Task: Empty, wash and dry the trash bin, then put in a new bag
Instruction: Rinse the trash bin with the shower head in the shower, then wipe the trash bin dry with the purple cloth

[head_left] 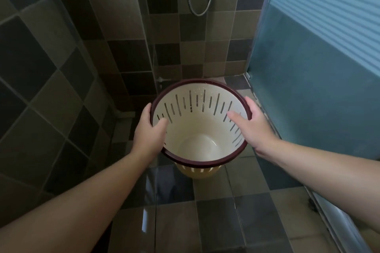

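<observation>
**Bin held over the shower floor, both hands on its rim**

The person holds the cream trash bin (202, 129) by its dark red rim, tilted so its mouth faces up toward them, above the tiled shower floor (216, 211) near the far corner where the two tiled walls (102, 26) meet. The left hand (151, 131) has its grip closed on the left side of the rim: the thumb lies inside the bin against the slotted wall, while the fingers wrap around the outside and are mostly hidden behind the rim. The right hand (254, 127) grips the right side the same way, thumb inside, fingers curled over the outer edge, their tips out of sight.

Inside, the bin holds no bag; the round bottom looks pale and possibly wet, though the dim light makes that hard to judge. Only a small strip of the bin's outer wall shows below the near rim; the rest of the outside is hidden. Whether its base touches the floor cannot be told.

A loop of shower hose (200, 6) hangs on the far wall, its upper part cut off by the top edge. A frosted glass door (318, 68) stands at the right, running out of view. The floor tiles nearest the person shine with reflections.
</observation>
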